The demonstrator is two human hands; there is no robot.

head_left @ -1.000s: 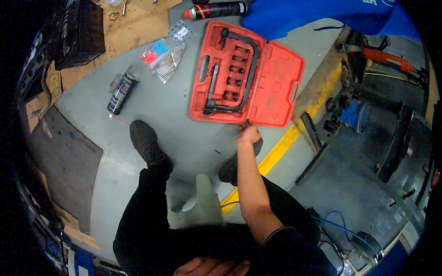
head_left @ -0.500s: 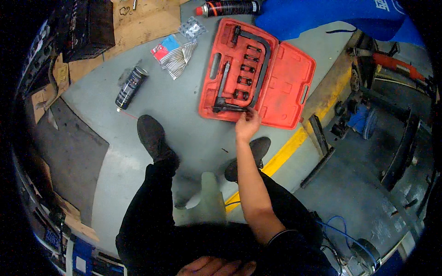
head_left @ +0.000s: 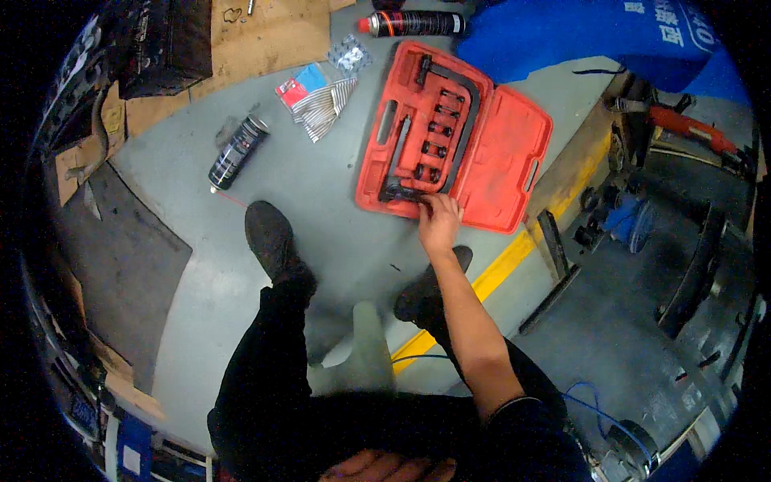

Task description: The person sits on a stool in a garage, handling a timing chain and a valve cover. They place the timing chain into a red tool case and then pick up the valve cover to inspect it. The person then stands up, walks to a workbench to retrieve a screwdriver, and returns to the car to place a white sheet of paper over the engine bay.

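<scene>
In the open red case [head_left: 498, 153] lies a black C-shaped clamp [head_left: 472, 104], its curve round a row of several small black adapter sleeves [head_left: 440, 128]. Beside the row runs a greyish rod [head_left: 399, 146]. My right hand [head_left: 439, 221] reaches over the case's near edge, fingers bent together on the end of a black clamp part [head_left: 401, 193] in the lower recess. Those fingertips partly hide their contact. At the bottom edge my left hand [head_left: 389, 466] rests against dark clothing, fingers side by side and holding nothing visible; its palm is hidden.
A dark spray can [head_left: 239, 153] with a thin red straw lies left of the case. Beyond are striped packaging [head_left: 323, 108], a clear bag [head_left: 350, 55] and another spray can [head_left: 411, 23]. A red-bodied jack [head_left: 692, 128] and blue hose [head_left: 598, 394] are at right.
The view has shifted slightly, so the case sits a little lower and farther right. My right hand stays at the case's near edge, its fingers spread more across the black part's end.
</scene>
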